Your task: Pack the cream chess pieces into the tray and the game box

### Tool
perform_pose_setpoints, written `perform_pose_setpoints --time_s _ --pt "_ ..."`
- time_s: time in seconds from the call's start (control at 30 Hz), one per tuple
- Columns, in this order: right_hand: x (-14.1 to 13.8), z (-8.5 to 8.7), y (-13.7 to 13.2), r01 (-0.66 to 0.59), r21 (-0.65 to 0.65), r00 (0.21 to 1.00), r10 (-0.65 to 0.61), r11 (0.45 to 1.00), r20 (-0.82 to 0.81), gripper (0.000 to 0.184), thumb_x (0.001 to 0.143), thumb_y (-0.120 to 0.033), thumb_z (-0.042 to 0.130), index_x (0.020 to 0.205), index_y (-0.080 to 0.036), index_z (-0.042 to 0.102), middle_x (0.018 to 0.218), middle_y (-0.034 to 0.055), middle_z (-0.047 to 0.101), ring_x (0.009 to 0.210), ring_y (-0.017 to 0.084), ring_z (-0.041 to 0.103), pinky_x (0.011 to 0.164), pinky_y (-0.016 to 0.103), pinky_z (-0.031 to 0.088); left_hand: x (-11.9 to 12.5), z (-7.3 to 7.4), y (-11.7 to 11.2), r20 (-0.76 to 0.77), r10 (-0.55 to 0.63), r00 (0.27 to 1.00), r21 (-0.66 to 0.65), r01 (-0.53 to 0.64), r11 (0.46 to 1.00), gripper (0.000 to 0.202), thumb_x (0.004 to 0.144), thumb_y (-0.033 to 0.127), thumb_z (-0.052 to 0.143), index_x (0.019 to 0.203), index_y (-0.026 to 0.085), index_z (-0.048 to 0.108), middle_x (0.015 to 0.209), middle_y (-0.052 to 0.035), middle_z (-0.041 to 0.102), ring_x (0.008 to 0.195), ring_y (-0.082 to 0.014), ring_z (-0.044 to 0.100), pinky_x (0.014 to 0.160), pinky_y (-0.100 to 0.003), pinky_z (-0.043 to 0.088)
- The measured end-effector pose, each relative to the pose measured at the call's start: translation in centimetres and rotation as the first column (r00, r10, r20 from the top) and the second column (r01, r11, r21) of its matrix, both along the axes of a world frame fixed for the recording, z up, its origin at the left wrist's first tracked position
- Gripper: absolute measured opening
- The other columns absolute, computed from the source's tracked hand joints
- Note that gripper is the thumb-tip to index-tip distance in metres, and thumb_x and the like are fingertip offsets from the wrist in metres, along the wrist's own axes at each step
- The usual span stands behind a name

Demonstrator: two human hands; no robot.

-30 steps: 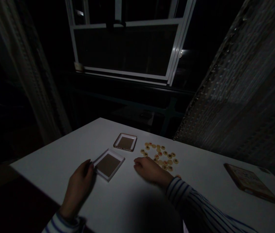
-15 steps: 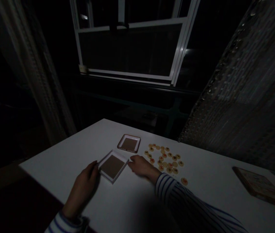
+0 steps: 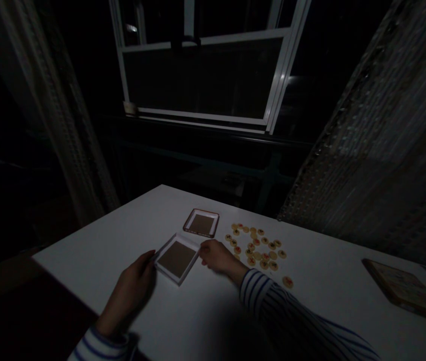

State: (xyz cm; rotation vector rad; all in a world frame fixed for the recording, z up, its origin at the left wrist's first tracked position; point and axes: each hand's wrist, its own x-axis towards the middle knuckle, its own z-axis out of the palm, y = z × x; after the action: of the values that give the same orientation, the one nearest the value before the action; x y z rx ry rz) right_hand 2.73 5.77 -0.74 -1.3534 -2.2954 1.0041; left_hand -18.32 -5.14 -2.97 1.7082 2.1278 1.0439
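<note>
On a white table (image 3: 96, 240) lies a shallow white-rimmed box half (image 3: 177, 258) with a brown bottom. My left hand (image 3: 132, 288) touches its near left corner with its fingertips. My right hand (image 3: 216, 255) rests at the box's right edge, fingers curled against the rim. Whether it holds anything is too dark to make out. Just behind sits a second box half with a dark red rim (image 3: 201, 223). To the right lie several round pale game pieces (image 3: 260, 246) with red and dark marks, one piece (image 3: 288, 282) apart from the rest.
A flat brown board or box (image 3: 404, 291) lies at the table's right end. Behind the table are a white-framed window (image 3: 201, 65), a pale curtain (image 3: 58, 115) on the left and a beaded curtain (image 3: 386, 140) on the right. The room is very dark.
My right hand has moved left from the heap of round pieces to the right edge of the white box half. My left hand has stayed at the box's corner.
</note>
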Motion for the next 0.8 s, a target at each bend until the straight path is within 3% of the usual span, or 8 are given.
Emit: perform_pose_setpoints --time_s 0.17,0.3,0.5,0.67,0.8 --pt "0.1 -0.5 -0.1 0.028 -0.079 0.992 -0.037 0.996 -0.122 0.017 0.077 -0.026 0.048 0.082 -0.015 0.060 0.070 0.0039 0.064 0.053 0.009 0.055 0.045 0.017 0.033 -0.4 -0.4 0.3 0.093 0.007 0.996 0.005 -0.008 1.000 0.048 0.079 0.041 0.038 0.114 0.012 0.052 0.115 -0.0123 0.058 0.108 -0.0232 0.052 0.094 -0.036 0.039" --pt "0.4 -0.3 -0.4 0.067 -0.142 0.969 -0.098 0.988 -0.226 0.017 0.078 -0.025 0.048 0.088 -0.015 0.057 0.070 0.0027 0.063 0.051 0.008 0.054 0.043 0.016 0.035 0.1 0.7 0.2 0.183 0.012 0.983 0.003 -0.013 1.000 0.047 0.078 0.041 0.041 0.113 0.012 0.053 0.114 -0.0135 0.059 0.104 -0.0241 0.055 0.092 -0.037 0.040" --pt "1.0 1.3 -0.7 0.139 -0.211 0.920 -0.205 0.967 -0.334 0.015 0.080 -0.022 0.044 0.093 -0.016 0.049 0.061 -0.0014 0.057 0.045 0.007 0.051 0.040 0.016 0.037 1.4 2.9 -0.1 0.356 0.027 0.934 0.049 -0.048 0.998 0.044 0.072 0.042 0.050 0.104 0.013 0.058 0.104 -0.0143 0.064 0.090 -0.0253 0.062 0.079 -0.037 0.049" --pt "2.1 3.0 -1.3 0.152 -0.236 0.887 -0.238 0.960 -0.396 0.010 0.078 -0.020 0.048 0.088 -0.016 0.049 0.057 -0.0034 0.055 0.045 0.007 0.051 0.040 0.016 0.037 2.0 3.0 -0.1 0.492 0.006 0.871 0.020 -0.018 1.000 0.053 0.070 0.049 0.053 0.106 0.011 0.053 0.095 -0.0136 0.066 0.082 -0.0235 0.064 0.067 -0.032 0.053" --pt "3.2 3.4 -1.3 0.150 -0.213 0.865 -0.232 0.966 -0.445 0.011 0.076 -0.019 0.050 0.087 -0.017 0.050 0.060 -0.0028 0.057 0.047 0.008 0.052 0.041 0.017 0.038 2.8 3.2 0.0 0.556 -0.028 0.831 0.032 0.012 0.999 0.055 0.069 0.050 0.054 0.108 0.011 0.051 0.093 -0.0127 0.066 0.079 -0.0232 0.065 0.063 -0.031 0.053"
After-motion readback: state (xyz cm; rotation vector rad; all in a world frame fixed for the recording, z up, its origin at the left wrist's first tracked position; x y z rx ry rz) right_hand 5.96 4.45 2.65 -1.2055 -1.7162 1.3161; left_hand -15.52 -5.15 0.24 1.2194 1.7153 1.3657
